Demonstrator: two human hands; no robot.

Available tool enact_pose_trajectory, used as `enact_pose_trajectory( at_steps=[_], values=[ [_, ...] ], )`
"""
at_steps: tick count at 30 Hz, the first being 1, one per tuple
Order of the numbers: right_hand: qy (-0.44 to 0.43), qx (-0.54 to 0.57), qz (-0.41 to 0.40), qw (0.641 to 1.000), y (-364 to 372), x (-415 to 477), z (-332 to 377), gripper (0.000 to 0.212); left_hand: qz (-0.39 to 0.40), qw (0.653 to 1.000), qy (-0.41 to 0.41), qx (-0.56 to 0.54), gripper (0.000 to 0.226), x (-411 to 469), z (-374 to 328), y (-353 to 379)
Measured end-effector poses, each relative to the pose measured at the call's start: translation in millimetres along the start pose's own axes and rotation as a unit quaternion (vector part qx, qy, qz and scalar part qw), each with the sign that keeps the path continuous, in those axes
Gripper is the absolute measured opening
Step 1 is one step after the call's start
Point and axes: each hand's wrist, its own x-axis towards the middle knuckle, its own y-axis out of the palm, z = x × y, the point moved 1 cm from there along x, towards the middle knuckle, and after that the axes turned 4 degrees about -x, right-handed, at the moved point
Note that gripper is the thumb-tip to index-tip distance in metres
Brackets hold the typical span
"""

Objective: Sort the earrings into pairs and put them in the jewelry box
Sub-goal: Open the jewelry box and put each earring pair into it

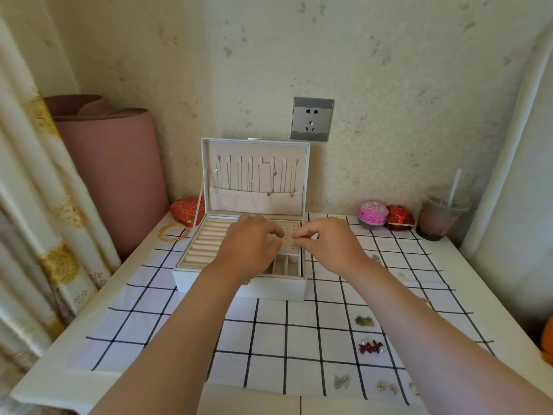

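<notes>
Now | left hand (248,244), right hand (326,244) curled over jewelry box (239,286), held contents unclear | earrings (371,347) lie right | cup (440,217) behind

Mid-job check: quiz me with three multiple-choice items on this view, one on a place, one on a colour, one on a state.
1. Where do the gold bangles lie?
A in the jewelry box
B on the table, left of the box
C on a wrist

2. What colour are the bow earrings on the cloth?
A blue
B yellow
C dark red

3. How is the lid of the box?
A open, upright
B shut
C lying flat

Answers: 1 B, they lie on bare tabletop left of the box. 2 C, both bows are dark red. 3 A, it stands up with necklaces hanging inside.
</notes>
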Motion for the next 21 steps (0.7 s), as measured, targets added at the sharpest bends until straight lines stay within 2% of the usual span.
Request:
enact_pose_trajectory(
  at_steps=[3, 6, 10, 14, 21],
  values=[
    [0.007, -0.05, 0.0, 0.999, 2, -1, 4, 0.021, 0.029, 0.999, 0.014, 0.032, 0.027, -2, 4, 3],
    [-0.018, -0.115, -0.007, 0.993, 2, 1, 8, 0.011, 0.049, 0.998, 0.035, 0.03, 0.029, -4, 5, 5],
    [-0.054, -0.17, -0.003, 0.984, 1, -1, 12, 0.01, 0.066, 0.997, 0.033, 0.022, 0.032, -5, 5, 6],
    [-0.084, -0.187, 0.021, 0.978, 0, -5, 15, 0.015, 0.072, 0.997, 0.029, 0.01, 0.034, -5, 5, 6],
    [-0.057, -0.143, 0.03, 0.988, -5, -3, 6, 0.01, 0.073, 0.997, 0.021, 0.025, 0.04, -5, 3, 8]
  ],
)
